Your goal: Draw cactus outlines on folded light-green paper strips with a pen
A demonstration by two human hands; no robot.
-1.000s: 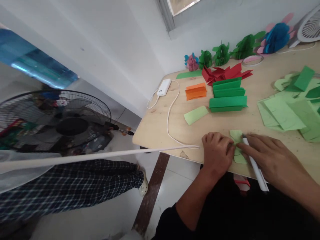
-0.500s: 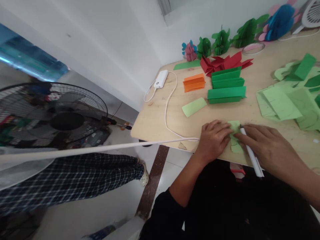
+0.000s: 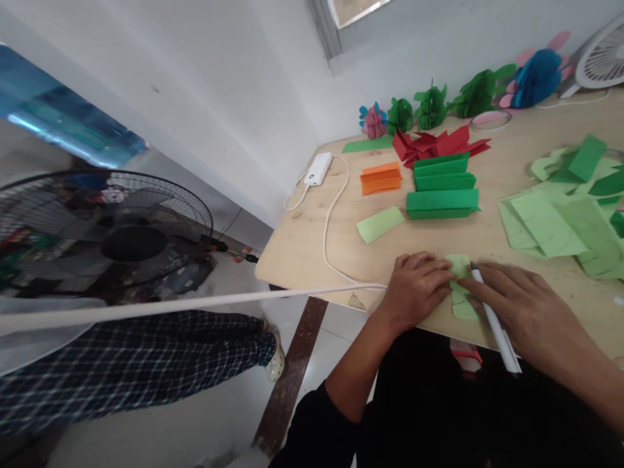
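Observation:
A small light green paper strip (image 3: 459, 294) lies near the table's front edge, with a curved line visible on it. My left hand (image 3: 420, 290) rests on its left side, fingers laid flat and together against the table. My right hand (image 3: 531, 312) is closed around a white pen (image 3: 496, 322), whose dark tip points at the strip's upper right edge. Part of the strip is hidden under my fingers. Beyond my hands lie another light green paper piece (image 3: 381, 225) and folded dark green papers (image 3: 442, 203).
Folded orange paper (image 3: 381, 179) and red paper pieces (image 3: 439, 144) lie farther back. Light green sheets (image 3: 543, 224) are heaped at the right. A white cable (image 3: 325, 235) runs from a white device (image 3: 319, 169) past my left hand. Left of the table (image 3: 292, 253) are a black fan (image 3: 134, 244) and another person's legs (image 3: 195, 351).
The camera view has tilted up, so the table and hands sit slightly lower in the picture. Both hands keep nearly the same pose at the paper strip.

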